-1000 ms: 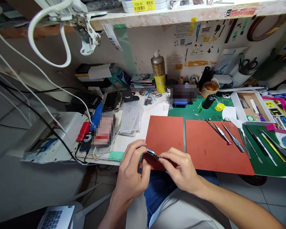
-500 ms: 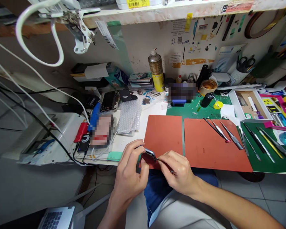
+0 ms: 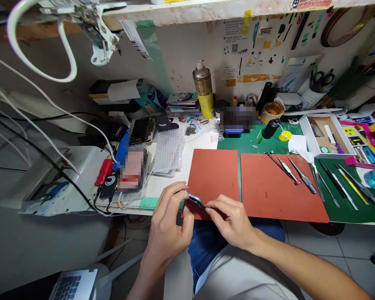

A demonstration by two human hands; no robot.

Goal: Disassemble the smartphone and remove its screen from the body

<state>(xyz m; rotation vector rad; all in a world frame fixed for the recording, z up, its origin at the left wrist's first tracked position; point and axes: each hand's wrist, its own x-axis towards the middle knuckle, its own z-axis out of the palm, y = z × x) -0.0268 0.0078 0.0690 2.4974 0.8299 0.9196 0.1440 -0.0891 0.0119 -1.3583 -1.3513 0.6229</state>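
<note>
A dark smartphone [image 3: 195,200] with a bluish metal edge is tilted above the near edge of the left red mat [image 3: 217,171]. My left hand [image 3: 170,223] is closed around its left end, fingers over the top and thumb below. At the phone's right end, the thumb and forefinger of my right hand [image 3: 233,221] are pinched together against the corner. Whatever lies between those fingertips is too small or hidden to make out. The phone's face is seen almost edge-on.
Tweezers [image 3: 303,177] and other slim tools lie on the right red mat [image 3: 259,208]. Farther right stands a white tray [image 3: 346,152]. A spray can [image 3: 203,89] is at the back. Bubble wrap [image 3: 168,151] and a pixelated pinkish phone [image 3: 131,166] lie to the left.
The camera view has shifted slightly. My right thumb and forefinger have changed their angle a little at the phone's end; the left hand keeps its hold.
</note>
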